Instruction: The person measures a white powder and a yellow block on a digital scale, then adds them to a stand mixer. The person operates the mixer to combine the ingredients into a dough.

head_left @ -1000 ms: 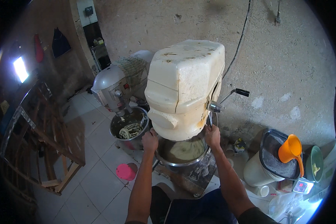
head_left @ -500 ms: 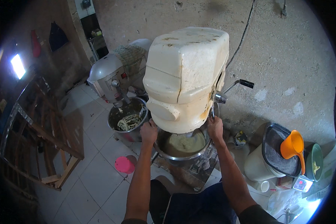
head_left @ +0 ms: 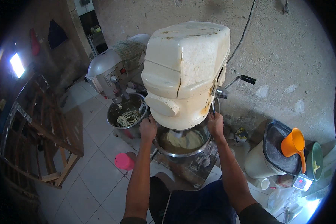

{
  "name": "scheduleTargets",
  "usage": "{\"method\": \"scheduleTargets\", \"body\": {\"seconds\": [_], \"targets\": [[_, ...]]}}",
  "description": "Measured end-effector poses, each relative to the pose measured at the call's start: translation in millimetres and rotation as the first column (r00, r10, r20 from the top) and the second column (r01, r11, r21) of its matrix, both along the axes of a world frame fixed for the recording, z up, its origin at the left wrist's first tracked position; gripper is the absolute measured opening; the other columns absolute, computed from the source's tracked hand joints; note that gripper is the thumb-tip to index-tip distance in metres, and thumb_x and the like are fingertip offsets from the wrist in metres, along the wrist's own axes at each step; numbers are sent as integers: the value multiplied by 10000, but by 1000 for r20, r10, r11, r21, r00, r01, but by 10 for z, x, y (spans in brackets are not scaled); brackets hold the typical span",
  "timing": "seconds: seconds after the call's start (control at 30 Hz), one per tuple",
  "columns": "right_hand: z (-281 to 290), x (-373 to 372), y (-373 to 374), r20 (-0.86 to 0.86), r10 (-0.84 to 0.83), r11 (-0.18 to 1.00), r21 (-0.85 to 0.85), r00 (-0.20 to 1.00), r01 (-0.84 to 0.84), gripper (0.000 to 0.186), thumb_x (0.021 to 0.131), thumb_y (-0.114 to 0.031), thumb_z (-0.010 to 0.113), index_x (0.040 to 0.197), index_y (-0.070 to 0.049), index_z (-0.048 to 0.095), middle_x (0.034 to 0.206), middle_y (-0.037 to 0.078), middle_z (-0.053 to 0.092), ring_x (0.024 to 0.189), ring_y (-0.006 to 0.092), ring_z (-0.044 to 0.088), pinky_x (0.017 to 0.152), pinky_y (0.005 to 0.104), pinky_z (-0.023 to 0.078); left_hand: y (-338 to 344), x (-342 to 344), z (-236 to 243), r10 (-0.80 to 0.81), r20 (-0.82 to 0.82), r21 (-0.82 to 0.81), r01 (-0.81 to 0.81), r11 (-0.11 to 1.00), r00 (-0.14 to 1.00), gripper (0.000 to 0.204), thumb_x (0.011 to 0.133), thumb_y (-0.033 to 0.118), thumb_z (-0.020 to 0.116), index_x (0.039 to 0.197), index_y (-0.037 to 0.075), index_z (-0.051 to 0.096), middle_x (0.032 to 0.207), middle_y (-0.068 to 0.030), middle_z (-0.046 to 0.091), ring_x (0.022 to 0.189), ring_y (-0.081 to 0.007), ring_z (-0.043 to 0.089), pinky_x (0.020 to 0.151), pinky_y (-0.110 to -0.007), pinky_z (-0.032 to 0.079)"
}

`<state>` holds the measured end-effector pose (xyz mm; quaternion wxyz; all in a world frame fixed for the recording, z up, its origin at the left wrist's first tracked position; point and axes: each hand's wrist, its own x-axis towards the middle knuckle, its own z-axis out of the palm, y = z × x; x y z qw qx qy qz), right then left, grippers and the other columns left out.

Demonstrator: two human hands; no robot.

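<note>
The batter (head_left: 188,141) is in but looks not all smooth yet, with left hand (head_left: 148,128) and right hand (head_left: 215,126) seemingly clamped on the bowl's (head_left: 181,154) sides.

Mixer housing (head_left: 186,71): glossy, scuffed, rust-stained. Mixing bowl (head_left: 181,154): smooth shiny metal. Orange jug (head_left: 293,142), pink tub (head_left: 124,161): smooth plastic. Wall (head_left: 283,56): rough matt plaster. Floor (head_left: 97,179): smooth tile. Frame (head_left: 68,170): bare wood, shiny metallic edging.

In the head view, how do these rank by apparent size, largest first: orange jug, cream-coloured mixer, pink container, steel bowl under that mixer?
1. Cream-coloured mixer; its height may bring it nearer the camera, enlarging it
2. Steel bowl, though partly hidden
3. Orange jug
4. Pink container
</note>
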<state>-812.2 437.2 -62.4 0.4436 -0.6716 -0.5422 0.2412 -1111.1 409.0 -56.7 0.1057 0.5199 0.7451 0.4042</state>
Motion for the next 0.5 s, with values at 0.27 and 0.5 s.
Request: {"method": "scheduleTargets", "body": {"seconds": [0.27,0.5], "targets": [[-109,61,77,15,17,996,-86,1000,-16,380,870,-329,630,1061,1,625,976,225,654,942,410,626,795,454,490,11,5,-27,0,6,-16,0,1000,1000,510,970,358,393,880,-54,678,889,-333,634,907,-513,598,853,-557,455],[-250,78,144,33,-7,1000,14,999,6,414,871,-350,634,1075,10,616,992,219,655,951,404,623,815,452,484,-19,47,62,11,12,-26,-11,1000,1000,503,967,360,403,876,-51,678,890,-326,637,904,-515,597,848,-559,454]]}}
